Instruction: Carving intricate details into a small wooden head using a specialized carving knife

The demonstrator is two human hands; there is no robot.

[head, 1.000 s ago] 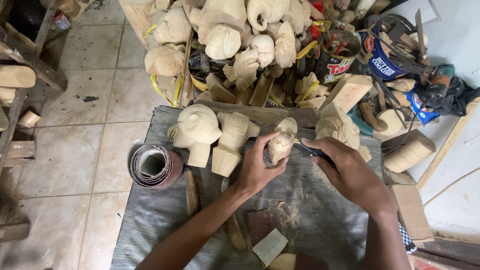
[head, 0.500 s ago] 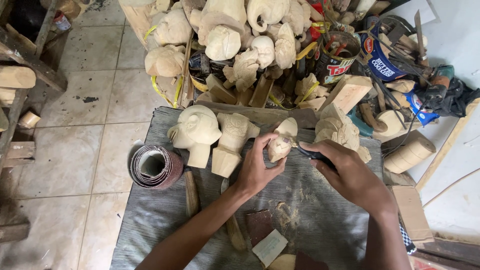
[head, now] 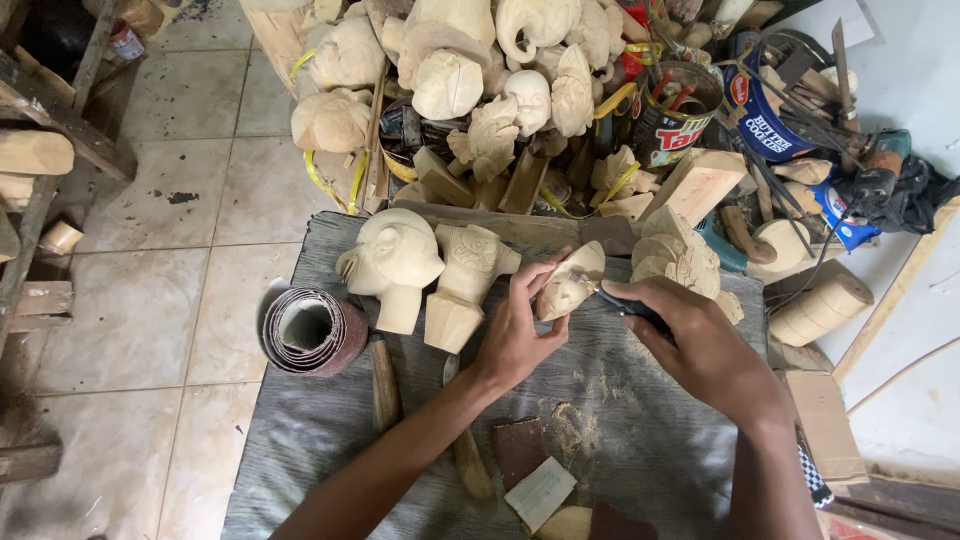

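- Barely anything has shifted since a second ago: both hands sit in the same place over the grey cloth point(head: 330, 440), which suggests steady, small carving strokes rather than a change of step.
- Beyond the grip, at the far side of the cloth, a heap of pale wooden carvings point(head: 470, 70) with tins and offcuts crowds the floor, well apart from the hands.
- Just left of the grip stand a carved wooden head point(head: 392, 262) and a second bust-like carving point(head: 462, 285), near enough to hem in the left hand's elbow room.
- Further left lies a roll of sandpaper point(head: 310, 332).
- The left hand point(head: 520, 335) is closed round a small wooden carving point(head: 568, 285), fingers wrapped behind it, holding it just above the cloth.
- The right hand point(head: 700, 345) is closed round a dark-handled carving tool point(head: 632, 303), its tip touching the carving.
- Below the grip, towards the person, lie a wooden tool handle point(head: 384, 372), sandpaper scraps point(head: 530, 470) and loose shavings.
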